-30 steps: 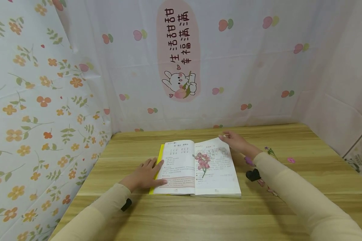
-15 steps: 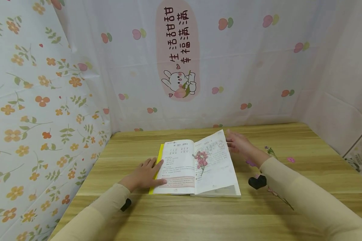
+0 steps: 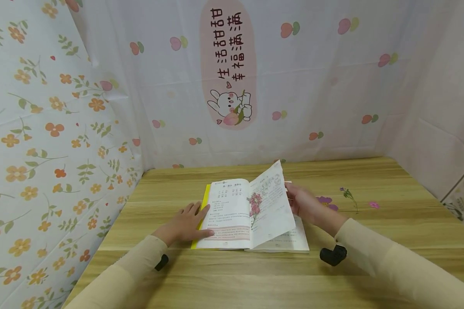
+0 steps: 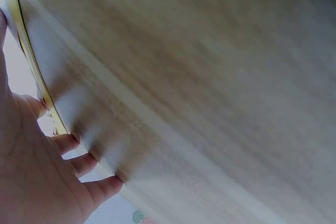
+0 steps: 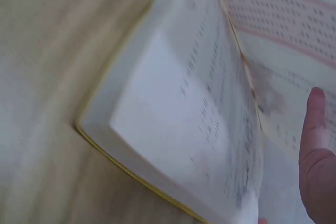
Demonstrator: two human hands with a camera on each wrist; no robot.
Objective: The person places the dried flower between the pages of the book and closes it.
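Note:
An open book (image 3: 226, 214) with a yellow cover lies on the table. My left hand (image 3: 185, 225) rests along its left edge, thumb over the page; the left wrist view shows those fingers (image 4: 107, 187) spread and fairly straight. One right-hand page (image 3: 274, 216) stands raised and slants toward the spine. My right hand (image 3: 307, 206) is behind it, pushing it up from beneath, fingertips partly hidden by the paper. In the right wrist view its thumb (image 5: 315, 124) is straight against the page's underside. A pink flower (image 3: 256, 204) on a green stem lies on the raised page close to the spine.
Right of the book on the wooden table (image 3: 232, 279) lie a purple flower (image 3: 326, 202), a small pink flower (image 3: 373, 205) and a stemmed sprig (image 3: 348, 195). A patterned curtain (image 3: 313, 86) hangs behind the table, another cloth (image 3: 42, 150) at the left.
The right-hand page has risen from nearly flat and tilted leftward. My right hand let go of its corner and slid behind it, toward me. The left hand stays in place.

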